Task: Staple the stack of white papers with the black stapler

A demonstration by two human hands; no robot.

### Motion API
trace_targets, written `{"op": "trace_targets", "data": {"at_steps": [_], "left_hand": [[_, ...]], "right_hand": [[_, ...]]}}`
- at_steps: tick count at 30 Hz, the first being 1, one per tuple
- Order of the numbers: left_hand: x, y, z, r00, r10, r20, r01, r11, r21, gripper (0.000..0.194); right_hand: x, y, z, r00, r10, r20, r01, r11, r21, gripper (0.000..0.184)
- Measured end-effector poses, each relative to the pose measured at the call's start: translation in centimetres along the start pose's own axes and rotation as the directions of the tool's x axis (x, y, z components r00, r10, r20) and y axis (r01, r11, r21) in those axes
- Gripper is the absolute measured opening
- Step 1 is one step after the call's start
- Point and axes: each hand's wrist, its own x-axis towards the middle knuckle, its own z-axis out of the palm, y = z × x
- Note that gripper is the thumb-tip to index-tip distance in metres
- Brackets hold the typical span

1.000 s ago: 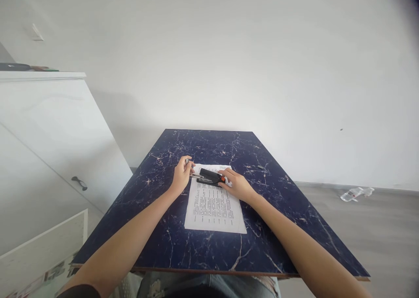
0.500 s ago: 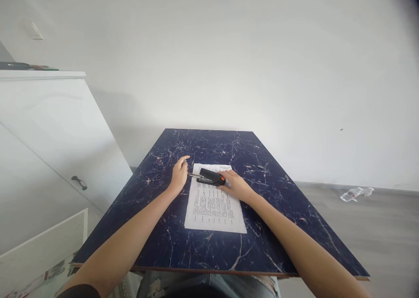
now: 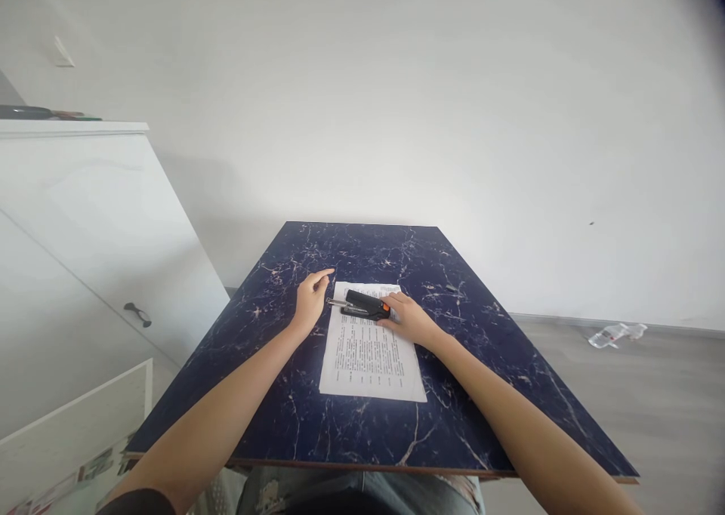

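Note:
A black stapler (image 3: pixel 362 306) with an orange patch lies across the upper part of a printed sheet of paper (image 3: pixel 371 364). A thin metal piece (image 3: pixel 336 302) sticks out of its left end. My right hand (image 3: pixel 408 320) grips the stapler's right end, fingers on top and thumb on the near side. Just left of the metal piece is my left hand (image 3: pixel 310 301), index finger stretched out and thumb apart from it. Its other fingers are hidden, and no object shows in it.
The paper lies on a dark blue marble-patterned table (image 3: pixel 362 247) that stands against a white wall. A white cabinet (image 3: pixel 79 220) with a dark handle is at the left. Clear plastic bottles (image 3: pixel 606 336) lie on the floor at the right.
My left hand's index finger and thumb have stretched a little further to the right. The stapler, paper and right hand stay in place.

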Motion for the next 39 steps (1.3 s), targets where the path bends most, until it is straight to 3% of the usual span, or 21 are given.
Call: {"op": "trace_targets", "data": {"at_steps": [5,13,17,21,24,27,31,39], "left_hand": [[-0.2,0.9,0.0,0.999,0.034,0.017,-0.034,0.999,0.019,0.029],[0.6,1.7,-1.1,0.968,0.092,0.233,-0.130,0.980,0.152,0.031],[1.3,2.6,-2.5,0.917,0.101,0.386,-0.198,0.955,0.221,0.020],[1.3,2.9,-2.8,0.872,0.049,0.488,-0.193,0.949,0.251,0.020],[1.0,2.6,-2.4,0.831,0.004,0.556,-0.165,0.957,0.239,0.020],[0.9,2.3,-2.1,0.815,0.005,0.579,-0.165,0.960,0.225,0.020],[1.0,2.4,-2.1,0.825,-0.009,0.566,-0.180,0.944,0.277,0.022],[1.1,2.0,-1.9,0.822,-0.061,0.566,-0.106,0.960,0.257,0.021]], "right_hand": [[0.1,0.5,0.2,1.000,-0.005,0.003,0.005,1.000,0.007,0.037],[0.1,0.4,-0.2,0.999,-0.029,-0.026,0.031,0.997,0.075,0.036],[-0.3,0.6,-1.4,0.977,-0.013,-0.214,0.031,0.996,0.079,0.038],[-0.7,1.6,-3.1,0.875,0.092,-0.476,-0.062,0.995,0.078,0.015],[-1.1,2.3,-3.8,0.825,0.105,-0.555,-0.098,0.994,0.043,0.012],[-1.3,2.4,-4.0,0.819,0.079,-0.569,-0.088,0.996,0.011,0.008],[-1.3,1.7,-3.9,0.846,0.020,-0.532,-0.012,1.000,0.019,0.006],[-1.3,1.4,-3.9,0.866,-0.014,-0.501,0.036,0.999,0.034,0.008]]}}
